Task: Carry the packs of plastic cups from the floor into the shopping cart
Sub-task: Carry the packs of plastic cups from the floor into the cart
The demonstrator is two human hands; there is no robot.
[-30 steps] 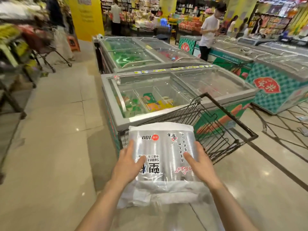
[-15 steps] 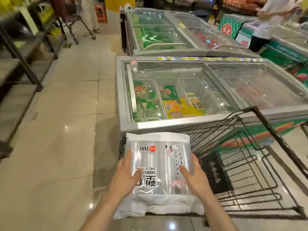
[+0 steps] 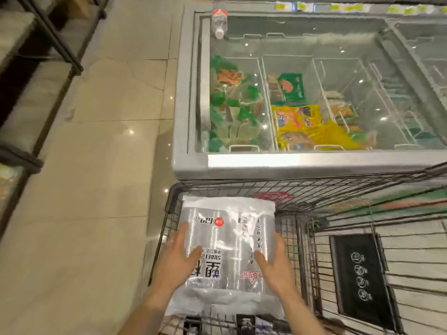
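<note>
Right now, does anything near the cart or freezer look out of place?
Yes: a water bottle lies on its side on the chest freezer's glass lid, far left corner, apart from the goods inside. The pack of plastic cups between the left hand and right hand looks intact.

Warm overhead light — glints on floor (image 3: pixel 79 189) and glass — soft, edges bowed.

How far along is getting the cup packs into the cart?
Done: no pack visibly lies in the shopping cart. In hand: one pack of cups, pressed between left hand and right hand, sits over the cart's left end. Left: setting it down; any packs on the floor are out of view.
</note>
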